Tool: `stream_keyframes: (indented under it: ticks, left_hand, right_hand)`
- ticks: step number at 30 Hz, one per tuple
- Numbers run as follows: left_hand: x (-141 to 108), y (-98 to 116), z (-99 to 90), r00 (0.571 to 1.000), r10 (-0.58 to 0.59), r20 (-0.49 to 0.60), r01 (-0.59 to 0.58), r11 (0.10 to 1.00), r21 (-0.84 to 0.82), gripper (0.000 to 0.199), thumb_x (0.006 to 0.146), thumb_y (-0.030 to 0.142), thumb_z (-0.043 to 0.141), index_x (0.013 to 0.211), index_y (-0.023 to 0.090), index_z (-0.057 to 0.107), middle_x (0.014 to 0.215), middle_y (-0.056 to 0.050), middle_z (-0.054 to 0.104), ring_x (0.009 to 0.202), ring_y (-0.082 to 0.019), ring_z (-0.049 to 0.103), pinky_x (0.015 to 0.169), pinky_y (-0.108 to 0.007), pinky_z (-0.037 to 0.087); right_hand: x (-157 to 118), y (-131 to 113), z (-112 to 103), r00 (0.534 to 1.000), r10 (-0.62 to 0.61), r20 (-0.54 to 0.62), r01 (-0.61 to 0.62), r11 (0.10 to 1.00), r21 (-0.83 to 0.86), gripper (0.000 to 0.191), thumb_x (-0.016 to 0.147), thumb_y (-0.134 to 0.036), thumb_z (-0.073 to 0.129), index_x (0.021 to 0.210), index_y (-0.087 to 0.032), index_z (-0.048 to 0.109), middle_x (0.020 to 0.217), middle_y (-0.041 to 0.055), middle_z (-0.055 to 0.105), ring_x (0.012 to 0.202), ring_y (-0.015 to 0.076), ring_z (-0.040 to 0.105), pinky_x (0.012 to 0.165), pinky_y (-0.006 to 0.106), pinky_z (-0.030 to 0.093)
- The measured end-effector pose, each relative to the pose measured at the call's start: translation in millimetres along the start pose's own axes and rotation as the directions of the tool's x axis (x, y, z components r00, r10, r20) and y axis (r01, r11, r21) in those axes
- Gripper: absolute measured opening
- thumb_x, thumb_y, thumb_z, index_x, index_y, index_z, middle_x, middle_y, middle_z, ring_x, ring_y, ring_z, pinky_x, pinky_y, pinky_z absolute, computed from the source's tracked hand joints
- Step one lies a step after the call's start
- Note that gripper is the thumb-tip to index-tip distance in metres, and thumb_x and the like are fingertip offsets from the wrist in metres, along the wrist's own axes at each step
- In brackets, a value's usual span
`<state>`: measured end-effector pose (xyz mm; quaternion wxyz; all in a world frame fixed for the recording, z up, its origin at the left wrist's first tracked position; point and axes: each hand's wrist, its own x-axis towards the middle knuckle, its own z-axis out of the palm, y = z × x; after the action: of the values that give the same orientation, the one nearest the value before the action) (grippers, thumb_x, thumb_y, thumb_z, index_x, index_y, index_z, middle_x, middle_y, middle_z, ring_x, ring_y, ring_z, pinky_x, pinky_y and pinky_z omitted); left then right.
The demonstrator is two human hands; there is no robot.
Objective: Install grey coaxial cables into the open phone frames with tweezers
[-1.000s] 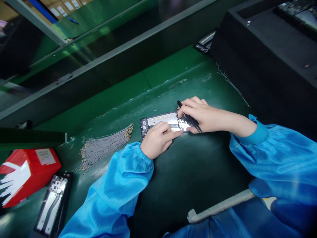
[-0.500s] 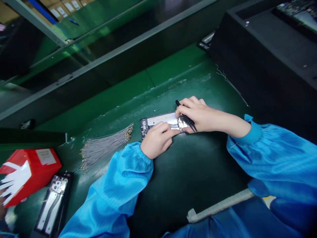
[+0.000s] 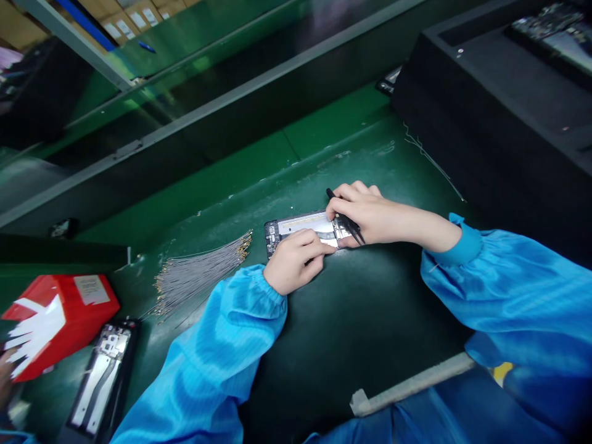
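Observation:
An opened phone [image 3: 303,222] lies on the green bench, its silver inner plate and dark end board showing. My left hand [image 3: 298,260] rests on its near edge, fingers curled, with the index fingertip pressed at the edge near the right end. My right hand [image 3: 358,213] closes over that right end, its thumb at the near corner. Black tweezers [image 3: 346,222] are tucked in my right hand, their tips pointing down toward me. What lies under the fingertips is hidden. Left of the phone is a bundle of thin grey cables [image 3: 201,271] with gold-coloured ends.
A red box [image 3: 87,308] with white paper strips stands at left, beside another opened phone [image 3: 104,370]. A large black block [image 3: 499,117] carrying phone parts [image 3: 559,37] fills the right. A few loose cables [image 3: 435,161] lie beside it. A metal-edged shelf runs behind.
The view has shifted slightly. Both hands stay on the phone in nearly the same pose, with the tweezers still in my right hand.

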<state>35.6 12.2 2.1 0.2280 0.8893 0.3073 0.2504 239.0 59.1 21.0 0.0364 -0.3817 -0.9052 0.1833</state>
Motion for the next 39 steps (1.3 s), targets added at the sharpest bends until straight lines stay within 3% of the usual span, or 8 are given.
stream_keyframes:
  ticks: [7,14,22,34,39]
  left_hand:
    - [1,0,0.7,1.0,0.007,0.0,-0.007,1.0,-0.006,0.026,0.079,0.01,0.041,0.089,0.014,0.064,0.069,-0.002,0.052,0.068,-0.012,0.049,0.066,-0.024,0.044]
    - [1,-1,0.6,1.0,0.003,0.002,-0.003,1.0,0.006,0.025,0.079,0.01,0.041,0.089,0.016,0.063,0.071,-0.002,0.053,0.07,-0.012,0.05,0.068,-0.025,0.044]
    - [2,3,3.4,0.989,-0.12,-0.088,0.128,0.988,0.091,0.016,0.081,0.013,0.043,0.082,0.015,0.059,0.073,-0.003,0.054,0.07,-0.013,0.05,0.066,-0.024,0.043]
    - [6,4,6.0,0.981,-0.179,-0.078,0.187,0.974,0.126,0.011,0.078,0.011,0.043,0.076,0.016,0.053,0.068,0.0,0.048,0.065,-0.013,0.045,0.061,-0.023,0.039]
    - [6,4,5.4,0.985,-0.162,-0.06,0.169,0.976,0.138,0.014,0.08,0.012,0.042,0.078,0.016,0.055,0.072,-0.002,0.05,0.069,-0.014,0.047,0.065,-0.025,0.04]
  right_hand:
    - [5,3,-2,0.999,-0.028,0.039,0.028,1.0,-0.006,0.034,0.07,-0.047,0.056,0.096,-0.025,0.048,0.104,0.0074,0.043,0.089,0.025,0.037,0.067,0.034,0.028]
    - [12,-11,-10,0.991,0.037,0.128,-0.026,0.995,-0.092,0.029,0.068,-0.038,0.057,0.091,-0.023,0.05,0.102,0.0088,0.043,0.087,0.0251,0.037,0.063,0.032,0.025]
    - [9,-3,-7,0.995,-0.059,0.081,0.059,0.998,0.003,0.03,0.071,-0.044,0.056,0.09,-0.022,0.049,0.102,0.0083,0.043,0.09,0.0252,0.036,0.064,0.032,0.025]
    - [11,-5,-8,0.988,-0.143,0.054,0.149,0.981,-0.121,0.026,0.079,-0.044,0.05,0.088,-0.02,0.049,0.095,0.0087,0.044,0.082,0.0219,0.037,0.059,0.029,0.024]
    - [11,-9,-8,0.993,-0.105,0.061,0.113,0.979,-0.169,0.024,0.077,-0.04,0.052,0.089,-0.019,0.05,0.098,0.0103,0.045,0.082,0.0223,0.037,0.057,0.028,0.022]
